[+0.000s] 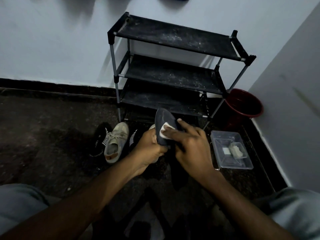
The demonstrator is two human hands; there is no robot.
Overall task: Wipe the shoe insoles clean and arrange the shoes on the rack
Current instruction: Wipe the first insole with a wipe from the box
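Person sits on the floor (43, 127) facing the shoe rack (173, 38), both hands up in front of it. Left hand (150, 146) has its fingers curled tight round the lower end of a dark insole (162, 116), holding it upright with the toe end pointing up, in front of the rack's bottom tier. Right hand (192, 146) lies over the insole's face, fingers fairly straight, pressing a small white wipe (164, 129) flat against it; nothing gripped in a fist, one fingertip shows past the insole's right edge.

Rack is black, three fabric tiers, dusty, standing against the wall (52, 40). Beige sneaker (116, 142) lies on the floor left of the hands, laces up. A black striped shoe (102, 137) sits just left of it, touching or nearly so. Second black striped shoe (134, 137) is between the sneaker and the left hand, partly hidden by the hand.

Clear plastic tub (214, 149) is on the floor right of the right hand, with a few pale wipes (237, 150) inside. Red bucket (245, 104) stands beside the rack's right leg, in the corner.
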